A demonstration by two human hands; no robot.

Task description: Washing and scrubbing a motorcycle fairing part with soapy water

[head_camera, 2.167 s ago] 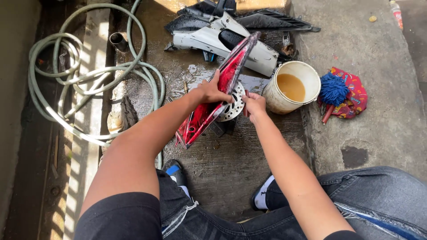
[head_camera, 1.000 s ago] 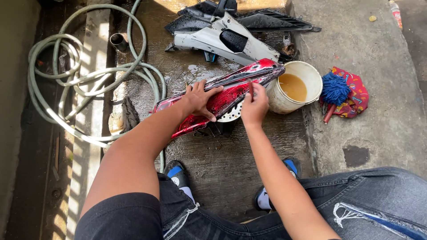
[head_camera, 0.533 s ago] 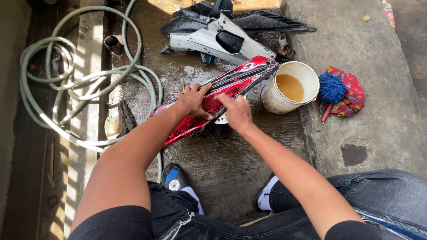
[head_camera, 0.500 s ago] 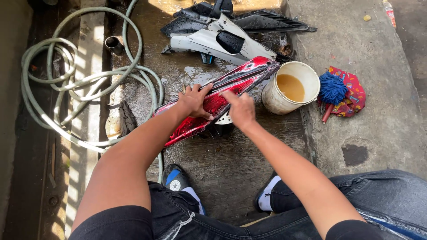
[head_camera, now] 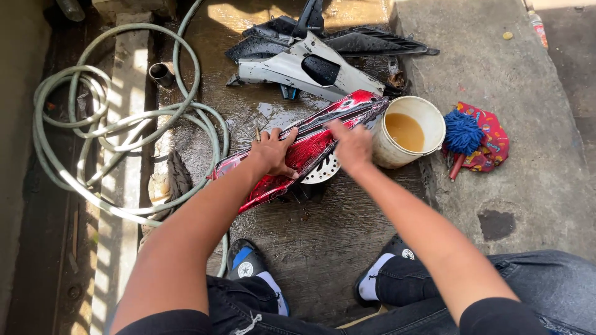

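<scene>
A long red motorcycle body panel [head_camera: 313, 133] lies tilted across wet concrete, resting over a round perforated metal disc [head_camera: 323, 172]. My left hand [head_camera: 273, 152] grips the panel's middle from the near side. My right hand [head_camera: 351, 146] is pressed flat on the panel's upper right part, blurred by motion; whether it holds a cloth or sponge cannot be made out.
A white bucket of brownish water [head_camera: 406, 130] stands right of the panel. Beside it lie a blue mop-like brush [head_camera: 462, 133] and a red patterned cloth [head_camera: 490, 146]. White and black body panels [head_camera: 310, 62] lie behind. A coiled green hose [head_camera: 112, 118] is left.
The panel went from standing on edge to lying flatter. My right hand has slid from the panel's middle up toward its right end. My left hand keeps its grip.
</scene>
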